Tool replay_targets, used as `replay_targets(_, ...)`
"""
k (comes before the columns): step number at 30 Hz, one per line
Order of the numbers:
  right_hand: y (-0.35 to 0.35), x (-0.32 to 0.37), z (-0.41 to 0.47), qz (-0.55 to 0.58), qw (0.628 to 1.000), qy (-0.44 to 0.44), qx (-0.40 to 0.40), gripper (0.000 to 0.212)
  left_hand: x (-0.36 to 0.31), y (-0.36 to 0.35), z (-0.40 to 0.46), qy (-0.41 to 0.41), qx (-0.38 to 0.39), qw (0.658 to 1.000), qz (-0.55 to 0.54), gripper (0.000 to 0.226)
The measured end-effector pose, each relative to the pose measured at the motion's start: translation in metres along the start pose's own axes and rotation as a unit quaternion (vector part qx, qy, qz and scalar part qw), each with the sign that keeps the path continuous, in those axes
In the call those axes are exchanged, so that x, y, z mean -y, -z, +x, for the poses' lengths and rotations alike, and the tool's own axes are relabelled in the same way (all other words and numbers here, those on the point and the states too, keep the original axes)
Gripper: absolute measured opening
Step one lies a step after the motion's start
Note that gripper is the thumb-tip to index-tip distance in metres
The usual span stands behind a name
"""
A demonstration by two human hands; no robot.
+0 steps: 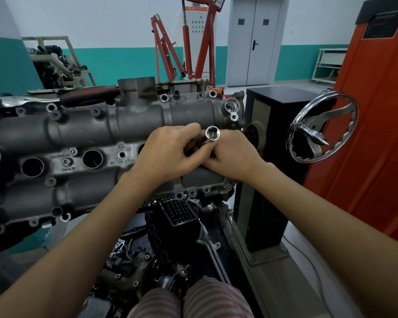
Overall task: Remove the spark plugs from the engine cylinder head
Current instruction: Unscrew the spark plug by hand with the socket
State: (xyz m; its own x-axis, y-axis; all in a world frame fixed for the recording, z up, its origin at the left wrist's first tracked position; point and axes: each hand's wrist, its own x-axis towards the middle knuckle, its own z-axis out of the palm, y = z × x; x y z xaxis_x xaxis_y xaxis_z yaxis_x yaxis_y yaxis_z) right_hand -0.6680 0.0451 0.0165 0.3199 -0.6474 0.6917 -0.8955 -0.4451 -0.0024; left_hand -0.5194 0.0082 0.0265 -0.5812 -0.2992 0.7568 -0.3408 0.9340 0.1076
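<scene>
Looking down from the head view: both hands meet over the right end of the cylinder head (83, 131), a grey cast block lying across the frame on its stand.

Left hand (170, 150): fingers curled round a dark tool part held against the head, knuckles up. What the part is cannot be told; most of it is hidden between the two hands.

Right hand (232, 157): fingers curled as well, gripping the lower body of a chrome socket (213, 133). The socket's open mouth points up toward the camera, just above the fingertips of both hands. Hands touch each other at the fingers.

Spark plugs: none visible. Along the middle of the cylinder head runs a row of round dark plug wells (92, 159); two are in plain sight to the left of the hands, a third is partly covered by the left hand. Their depths are too dark to read.

Right of the cylinder head: a black stand column (269, 143), then a chrome handwheel (323, 127) with a spoke handle, then an orange cabinet (375, 125).

Behind the cylinder head: a red engine hoist (193, 44), grey double doors (254, 42), teal-banded wall.

Below the cylinder head: black plastic parts and loose metal pieces (170, 237) in a heap; striped trouser knees at the bottom edge.
</scene>
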Motion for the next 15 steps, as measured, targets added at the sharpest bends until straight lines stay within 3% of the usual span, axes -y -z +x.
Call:
replay_targets(10, -0.0003, 0.0, -0.0007, 0.003, 1.0, -0.02, -0.001, 0.036, -0.002, -0.0009, 0.0003, -0.006, -0.018, 1.0, 0.012, 0.025)
replay_targets(15, -0.0011, -0.0019, -0.0002, 0.008, 0.999, -0.031, 0.008, 0.043, 0.0017, -0.0034, -0.0007, -0.005, -0.036, 0.999, 0.028, 0.042)
